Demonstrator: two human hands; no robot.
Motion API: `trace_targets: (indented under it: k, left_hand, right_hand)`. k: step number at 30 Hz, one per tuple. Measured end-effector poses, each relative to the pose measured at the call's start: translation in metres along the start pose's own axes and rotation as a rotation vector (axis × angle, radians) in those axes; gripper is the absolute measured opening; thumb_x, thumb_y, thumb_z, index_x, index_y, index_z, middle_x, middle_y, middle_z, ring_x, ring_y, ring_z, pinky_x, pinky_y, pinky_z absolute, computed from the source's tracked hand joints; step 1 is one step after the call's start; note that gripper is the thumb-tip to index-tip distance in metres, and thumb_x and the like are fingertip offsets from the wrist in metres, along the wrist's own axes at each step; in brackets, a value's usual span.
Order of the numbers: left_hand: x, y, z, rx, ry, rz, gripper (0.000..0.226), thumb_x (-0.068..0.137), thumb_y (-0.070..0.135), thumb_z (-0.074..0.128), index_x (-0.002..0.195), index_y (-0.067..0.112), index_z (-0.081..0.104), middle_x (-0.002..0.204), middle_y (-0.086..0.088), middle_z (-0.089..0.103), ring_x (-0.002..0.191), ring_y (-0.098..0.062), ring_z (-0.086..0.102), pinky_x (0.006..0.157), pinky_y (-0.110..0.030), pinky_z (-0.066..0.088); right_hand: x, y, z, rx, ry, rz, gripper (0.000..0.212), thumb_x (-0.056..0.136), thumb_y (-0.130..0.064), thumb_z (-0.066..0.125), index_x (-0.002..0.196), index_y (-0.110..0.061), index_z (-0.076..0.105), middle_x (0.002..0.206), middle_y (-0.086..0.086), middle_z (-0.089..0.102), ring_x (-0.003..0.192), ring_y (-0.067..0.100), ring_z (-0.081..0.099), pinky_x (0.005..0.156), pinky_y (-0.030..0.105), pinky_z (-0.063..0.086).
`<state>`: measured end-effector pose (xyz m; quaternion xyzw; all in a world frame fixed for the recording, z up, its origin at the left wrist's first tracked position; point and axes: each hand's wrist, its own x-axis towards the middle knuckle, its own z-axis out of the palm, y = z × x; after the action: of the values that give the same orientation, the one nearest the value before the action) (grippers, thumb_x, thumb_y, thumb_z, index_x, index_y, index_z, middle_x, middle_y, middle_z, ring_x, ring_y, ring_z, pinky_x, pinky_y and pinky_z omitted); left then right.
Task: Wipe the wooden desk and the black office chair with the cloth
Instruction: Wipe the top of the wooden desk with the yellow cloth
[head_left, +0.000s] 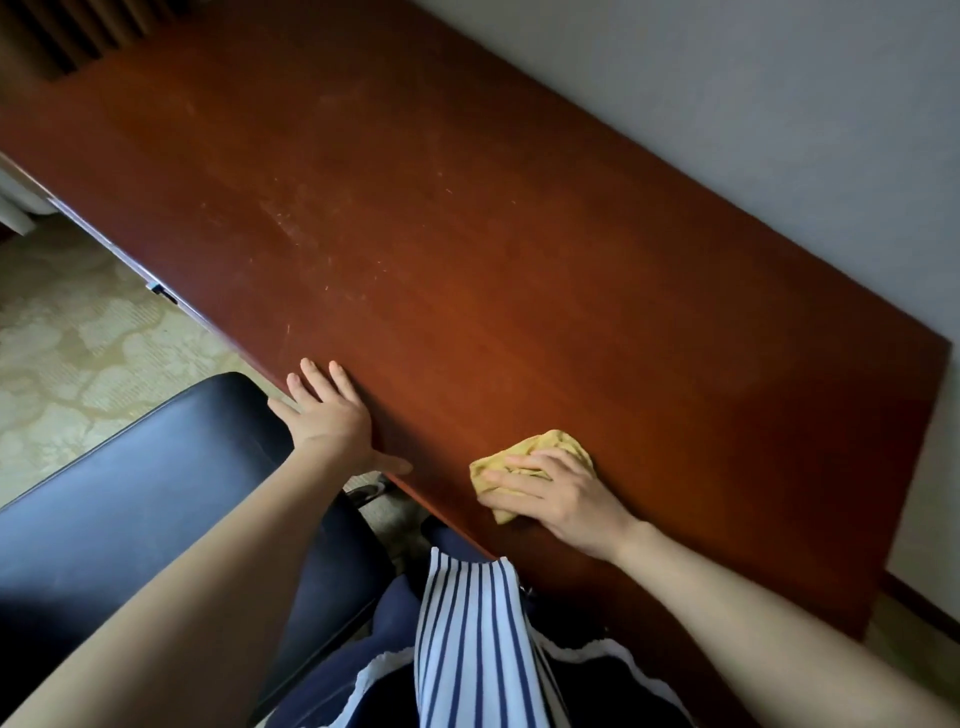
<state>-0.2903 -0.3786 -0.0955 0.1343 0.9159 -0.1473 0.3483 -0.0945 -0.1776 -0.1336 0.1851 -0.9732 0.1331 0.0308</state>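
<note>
Our right hand (558, 496) presses the bunched yellow cloth (530, 462) onto the near corner of the wooden desk (467, 234), whose unwiped length runs away up-left, while our left hand (332, 421) rests flat, fingers spread, at its edge beside the black office chair (130, 493).

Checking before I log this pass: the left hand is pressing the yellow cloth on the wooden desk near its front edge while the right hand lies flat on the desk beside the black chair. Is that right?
Not quite: the hands are swapped. In the head view the right hand presses the yellow cloth on the wooden desk near its front edge, while the left hand lies flat on the desk beside the black chair.
</note>
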Motion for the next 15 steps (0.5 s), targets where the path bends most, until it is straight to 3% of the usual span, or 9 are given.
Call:
trace_targets:
  k: [6,11,15]
  left_hand:
    - [0.003,0.001,0.002,-0.019,0.002,-0.003,0.157,0.047,0.082,0.068,0.144,-0.003,-0.022,0.152,-0.030,-0.018,0.142,-0.046,-0.007,0.112,-0.061,0.010]
    - [0.002,0.000,0.002,-0.057,0.002,0.008,0.157,0.046,0.080,0.069,0.144,-0.002,-0.022,0.152,-0.029,-0.019,0.142,-0.045,-0.008,0.112,-0.060,0.010]
    - [0.001,0.000,0.002,-0.066,0.013,0.009,0.156,0.047,0.079,0.070,0.144,-0.002,-0.022,0.152,-0.029,-0.018,0.143,-0.045,-0.008,0.113,-0.058,0.008]
  right_hand:
    - [-0.020,0.048,-0.023,-0.053,0.010,0.232,0.055,0.074,0.003,0.074,0.119,-0.027,0.067,0.127,-0.006,0.061,0.107,0.026,0.062,0.092,0.046,0.045]
    - [0.008,0.088,-0.039,0.001,0.003,0.524,0.052,0.086,0.003,0.061,0.128,-0.027,0.060,0.138,-0.003,0.053,0.120,0.025,0.052,0.093,0.048,0.043]
    - [0.049,0.117,-0.036,-0.004,0.000,0.842,0.051,0.093,-0.007,0.056,0.135,-0.035,0.050,0.146,-0.013,0.041,0.125,0.018,0.040,0.101,0.041,0.035]
